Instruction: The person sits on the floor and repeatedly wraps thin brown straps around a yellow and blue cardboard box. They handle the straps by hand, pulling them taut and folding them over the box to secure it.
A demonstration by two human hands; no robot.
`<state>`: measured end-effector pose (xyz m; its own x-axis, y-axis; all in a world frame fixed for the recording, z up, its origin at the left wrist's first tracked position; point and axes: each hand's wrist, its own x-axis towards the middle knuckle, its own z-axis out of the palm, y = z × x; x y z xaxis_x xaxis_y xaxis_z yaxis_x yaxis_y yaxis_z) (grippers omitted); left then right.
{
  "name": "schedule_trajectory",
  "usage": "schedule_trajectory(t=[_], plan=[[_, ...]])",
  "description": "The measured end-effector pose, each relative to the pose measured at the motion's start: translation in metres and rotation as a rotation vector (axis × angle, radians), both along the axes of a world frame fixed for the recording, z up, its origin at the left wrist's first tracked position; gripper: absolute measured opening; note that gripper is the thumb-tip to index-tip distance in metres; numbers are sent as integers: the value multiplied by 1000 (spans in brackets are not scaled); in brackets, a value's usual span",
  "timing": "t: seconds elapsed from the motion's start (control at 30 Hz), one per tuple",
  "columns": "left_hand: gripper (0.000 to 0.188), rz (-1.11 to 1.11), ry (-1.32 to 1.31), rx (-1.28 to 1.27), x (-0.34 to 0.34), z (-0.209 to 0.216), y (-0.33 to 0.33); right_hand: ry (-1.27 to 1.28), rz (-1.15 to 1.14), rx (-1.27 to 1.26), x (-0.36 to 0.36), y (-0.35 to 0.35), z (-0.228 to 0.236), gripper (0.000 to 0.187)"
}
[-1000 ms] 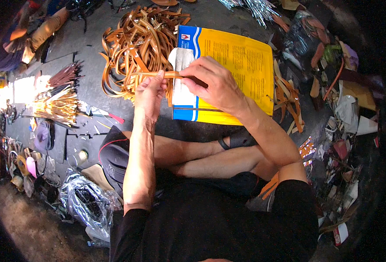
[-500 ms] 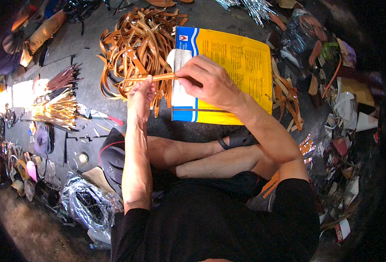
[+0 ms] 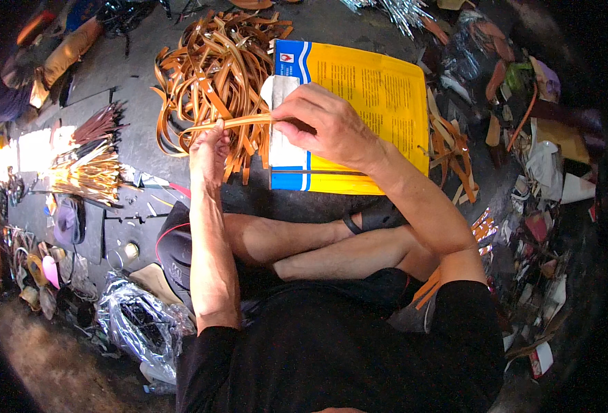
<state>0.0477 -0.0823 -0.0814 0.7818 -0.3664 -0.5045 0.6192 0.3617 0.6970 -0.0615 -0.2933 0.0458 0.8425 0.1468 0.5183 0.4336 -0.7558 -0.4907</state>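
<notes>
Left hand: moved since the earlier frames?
Yes: the left hand, pinching the tan strip, has shifted left, farther from the yellow-and-blue panel.

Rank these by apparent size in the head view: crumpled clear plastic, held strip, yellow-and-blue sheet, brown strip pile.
Largest to smallest:
Yellow-and-blue sheet
Brown strip pile
Crumpled clear plastic
Held strip

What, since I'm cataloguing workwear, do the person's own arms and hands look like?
The left hand and right hand are ungloved, with no ring, watch or bracelet visible. The left sleeve and right sleeve are short and plain black, without visible markings.
</notes>
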Motion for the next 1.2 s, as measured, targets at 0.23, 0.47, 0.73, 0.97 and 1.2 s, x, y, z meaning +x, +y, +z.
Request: schedule_trajectory(t=[0.23,0.47,0.73,0.97,1.2], plan=[[9,60,7,21,8,-10,9,2,29,39,3,1,3,12],[12,77,12,33,18,-5,19,16,-2,21,1,-3,2,10],[15,156,10,37,21,-2,24,15,-13,27,3,-1,1,10],[25,441,282,-525,33,-10,28,-38,-6,0,10,4,1,11],[36,-163,-256,-14,-43,91,-39,-21,-41,10,4,1,1,9]])
